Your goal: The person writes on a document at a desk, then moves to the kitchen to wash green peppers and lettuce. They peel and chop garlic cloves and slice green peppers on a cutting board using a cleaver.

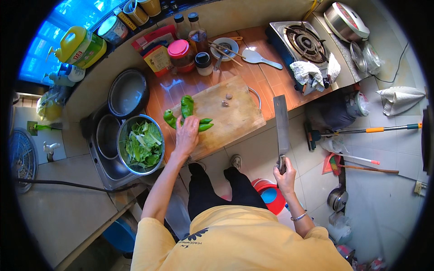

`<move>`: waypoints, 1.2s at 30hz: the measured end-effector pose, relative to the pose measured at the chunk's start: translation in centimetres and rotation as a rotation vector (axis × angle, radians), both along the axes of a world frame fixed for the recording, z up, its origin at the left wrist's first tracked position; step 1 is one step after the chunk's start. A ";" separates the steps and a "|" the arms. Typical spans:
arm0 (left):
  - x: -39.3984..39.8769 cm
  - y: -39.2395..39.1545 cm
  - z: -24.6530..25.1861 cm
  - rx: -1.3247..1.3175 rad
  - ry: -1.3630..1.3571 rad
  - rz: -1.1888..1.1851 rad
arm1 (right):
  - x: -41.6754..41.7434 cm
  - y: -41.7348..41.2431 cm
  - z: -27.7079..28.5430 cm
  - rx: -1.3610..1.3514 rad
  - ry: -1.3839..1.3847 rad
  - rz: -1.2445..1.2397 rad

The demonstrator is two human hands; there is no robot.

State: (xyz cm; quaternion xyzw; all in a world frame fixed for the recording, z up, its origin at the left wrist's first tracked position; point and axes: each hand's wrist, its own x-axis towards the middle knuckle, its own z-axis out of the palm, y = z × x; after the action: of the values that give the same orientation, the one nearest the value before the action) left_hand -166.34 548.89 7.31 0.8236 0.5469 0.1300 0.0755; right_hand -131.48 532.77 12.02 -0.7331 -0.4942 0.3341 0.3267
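Note:
My left hand [188, 133] is closed over a slim green pepper [205, 127] at the left end of the wooden cutting board [227, 115]. Its fingers partly hide the pepper. Beside the fingertips lie more green peppers, one thick and upright [186, 106] in the view, another curved one [170, 118] over the board's left edge. Two garlic cloves [226, 100] sit farther right on the board. Out past the board's right side, over the floor, my right hand [285, 172] grips a cleaver [281, 125] by its handle, blade pointing away from me.
A metal bowl of leafy greens [144, 144] stands by the sink [113, 172] at left. Behind the board are a pink-lidded jar [181, 56], bottles [197, 35], a white bowl with chopsticks [224, 47] and a rice paddle [261, 58]. A gas stove [301, 40] stands at right.

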 end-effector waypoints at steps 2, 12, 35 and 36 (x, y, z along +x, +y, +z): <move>-1.1 0.3 -2.5 0.010 0.084 -0.048 | 1.3 -0.1 -0.4 0.001 -0.001 0.018; -1.4 -0.2 -2.5 -0.126 0.090 -0.216 | 0.3 1.6 -2.0 0.016 0.072 0.053; 13.7 6.8 -6.3 -0.155 -0.575 0.049 | -0.8 3.2 -4.9 -0.063 -0.081 0.074; 13.0 6.3 -6.3 -0.184 -0.521 0.074 | -0.7 3.6 -6.1 -0.054 -0.122 0.127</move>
State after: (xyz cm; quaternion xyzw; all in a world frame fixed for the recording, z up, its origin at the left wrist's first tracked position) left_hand -153.33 555.23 1.05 0.7317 0.5482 0.2896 0.2832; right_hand -132.17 536.35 5.92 -0.7278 -0.5494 0.3220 0.2546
